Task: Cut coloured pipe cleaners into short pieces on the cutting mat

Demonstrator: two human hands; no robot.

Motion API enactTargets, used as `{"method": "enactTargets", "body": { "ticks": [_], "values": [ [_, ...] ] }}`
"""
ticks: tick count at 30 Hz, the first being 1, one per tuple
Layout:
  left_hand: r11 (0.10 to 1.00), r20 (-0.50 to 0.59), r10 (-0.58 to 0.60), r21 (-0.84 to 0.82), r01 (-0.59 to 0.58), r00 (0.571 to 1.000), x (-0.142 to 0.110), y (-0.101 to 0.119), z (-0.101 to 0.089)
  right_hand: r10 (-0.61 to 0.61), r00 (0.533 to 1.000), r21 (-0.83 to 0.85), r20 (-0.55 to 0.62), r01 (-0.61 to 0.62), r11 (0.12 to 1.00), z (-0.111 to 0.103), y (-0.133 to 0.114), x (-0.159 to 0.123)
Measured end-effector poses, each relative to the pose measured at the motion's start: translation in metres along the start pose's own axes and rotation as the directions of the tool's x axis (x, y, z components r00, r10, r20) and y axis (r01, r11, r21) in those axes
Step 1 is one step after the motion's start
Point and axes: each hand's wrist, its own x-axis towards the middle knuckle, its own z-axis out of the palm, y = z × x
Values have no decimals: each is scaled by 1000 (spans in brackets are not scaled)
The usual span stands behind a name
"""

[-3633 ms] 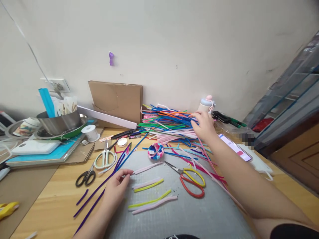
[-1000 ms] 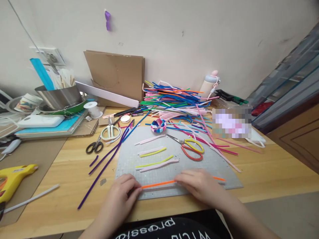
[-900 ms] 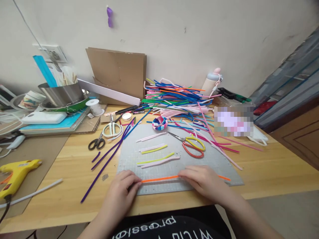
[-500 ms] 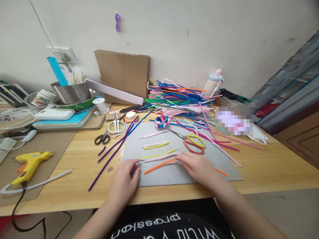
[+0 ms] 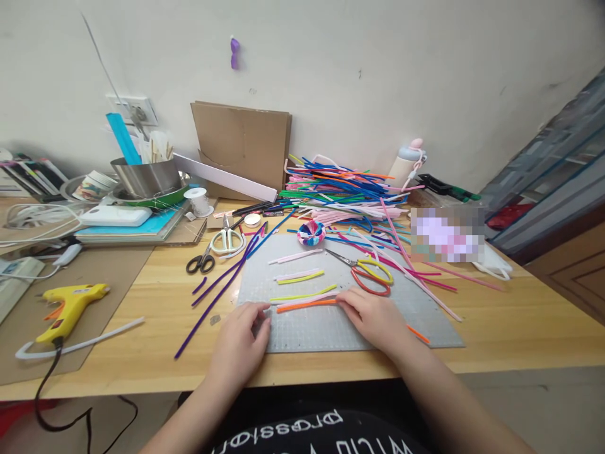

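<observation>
My right hand [image 5: 371,315] is closed over an orange pipe cleaner [image 5: 307,304], whose far end [image 5: 418,334] sticks out beyond the wrist. The orange stem lies along a pale pink pipe cleaner on the grey cutting mat [image 5: 321,337]. At the left ends of these stems rests my left hand [image 5: 246,331], its thumb and index finger apart and nothing visible between them. Just above lies a yellow pipe cleaner [image 5: 302,294]. Farther up the mat are a shorter yellow piece [image 5: 302,277] beside a pink one, then a pink pair [image 5: 297,256].
Scissors with yellow and red handles [image 5: 371,277] lie open on the mat near a colourful round coil [image 5: 311,233]. Behind is a heap of pipe cleaners [image 5: 345,189]. Purple stems [image 5: 212,302], two more scissors [image 5: 227,241] and a yellow glue gun [image 5: 70,309] lie left.
The orange pipe cleaner's left end has swung up, so it now lies against the pale pink one. My left hand stays in about the same place; the view has shifted slightly.
</observation>
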Motion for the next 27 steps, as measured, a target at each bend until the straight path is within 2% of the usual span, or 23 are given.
{"method": "enactTargets", "body": {
  "ticks": [17, 27],
  "values": [
    [999, -4, 35, -40, -35, 999, 0, 5, -4, 5, 999, 130, 43, -10, 991, 1, 0, 0],
    [998, -19, 51, -34, -51, 999, 0, 4, -4, 33, 997, 144, 64, -41, 989, -1, -2, 1]
  ]
}}
